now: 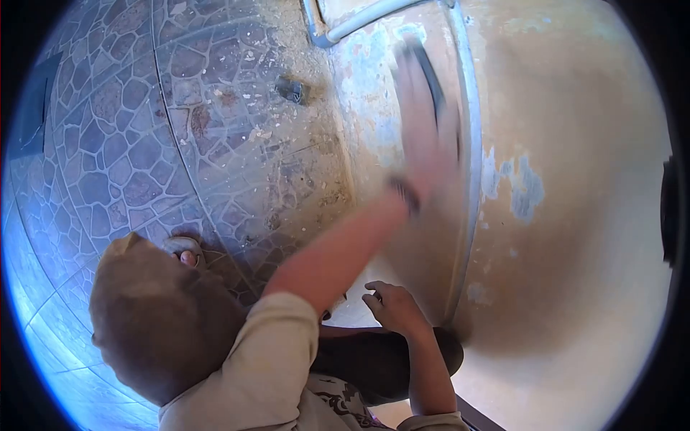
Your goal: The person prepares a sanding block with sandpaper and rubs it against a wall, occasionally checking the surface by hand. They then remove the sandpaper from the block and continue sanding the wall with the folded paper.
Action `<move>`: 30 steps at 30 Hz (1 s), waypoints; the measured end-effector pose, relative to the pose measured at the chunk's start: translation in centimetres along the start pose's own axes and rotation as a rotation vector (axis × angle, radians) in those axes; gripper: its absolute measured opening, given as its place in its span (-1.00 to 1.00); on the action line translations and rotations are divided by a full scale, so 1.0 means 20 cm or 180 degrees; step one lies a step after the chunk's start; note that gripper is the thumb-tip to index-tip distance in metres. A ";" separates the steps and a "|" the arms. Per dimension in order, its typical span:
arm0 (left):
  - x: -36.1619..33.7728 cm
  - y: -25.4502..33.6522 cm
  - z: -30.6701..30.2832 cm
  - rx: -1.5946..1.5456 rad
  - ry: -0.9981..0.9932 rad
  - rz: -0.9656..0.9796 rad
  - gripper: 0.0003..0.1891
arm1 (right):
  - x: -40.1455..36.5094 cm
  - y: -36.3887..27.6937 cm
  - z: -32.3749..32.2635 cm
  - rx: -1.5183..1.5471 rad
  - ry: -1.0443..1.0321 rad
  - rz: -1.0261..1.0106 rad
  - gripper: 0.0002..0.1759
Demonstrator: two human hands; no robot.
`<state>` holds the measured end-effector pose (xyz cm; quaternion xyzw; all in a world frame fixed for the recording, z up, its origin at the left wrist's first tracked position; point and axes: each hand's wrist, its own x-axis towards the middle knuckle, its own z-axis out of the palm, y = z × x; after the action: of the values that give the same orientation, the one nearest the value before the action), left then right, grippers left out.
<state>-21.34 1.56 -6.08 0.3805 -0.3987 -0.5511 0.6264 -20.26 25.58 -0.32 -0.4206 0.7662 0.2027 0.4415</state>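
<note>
My left hand (420, 118), blurred by motion and with a dark band (405, 195) on its wrist, is stretched out against the patchy wall (370, 100). Along its fingers runs a dark, flat, narrow tool (429, 72) that it grips; the smear hides its exact kind. Close to my knee (449, 352), my right hand (395, 307) hangs with fingers loosely bent and apart, and nothing shows in them. Bare pale patches mark the wall around my left hand.
A pale pipe (472, 144) runs along the wall beside my left hand, and another pipe (366, 18) bends at the top. Paint flakes litter the stone-patterned floor (129, 144), where a small dark block (290, 90) lies. My other knee (165, 316) is at left.
</note>
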 end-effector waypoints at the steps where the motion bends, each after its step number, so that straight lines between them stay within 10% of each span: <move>1: 0.16 0.01 -0.01 -0.0209 0.0168 -0.0039 -0.31 | -0.01 0.01 0.01 -0.0037 0.0060 -0.0082 -0.63; 5: -0.26 0.14 0.05 0.0061 -0.0127 -0.0073 -0.30 | -0.03 -0.10 -0.05 -0.0066 -0.0143 0.0095 -0.62; 9: -0.71 0.27 -0.04 -0.0119 -0.0629 -0.0046 -0.27 | -0.09 0.09 0.14 -0.0654 0.0116 -0.1045 -0.59; 14: -0.39 0.34 -0.16 -0.0538 -0.0063 -0.0029 -0.41 | -0.14 -0.17 -0.04 -0.0486 -0.0082 -0.0301 -0.56; 18: -0.06 0.40 -0.48 -0.1361 0.0274 -0.1356 -0.40 | -0.25 -0.30 -0.21 0.0177 0.1083 -0.0604 -0.57; 24: 0.11 0.40 -0.72 -0.1942 0.0130 -0.0432 -0.24 | -0.29 -0.48 -0.51 0.0056 0.0954 -0.1400 -0.50; 30: 0.03 0.46 -0.75 -0.2292 0.0169 -0.0712 -0.14 | 0.28 -0.87 -0.51 0.2894 0.0801 -0.2208 -0.43</move>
<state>-3.97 2.38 -3.57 0.1913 -0.1191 -0.7110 0.6661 -12.50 6.31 1.42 -0.4360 0.6404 -0.3543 0.5238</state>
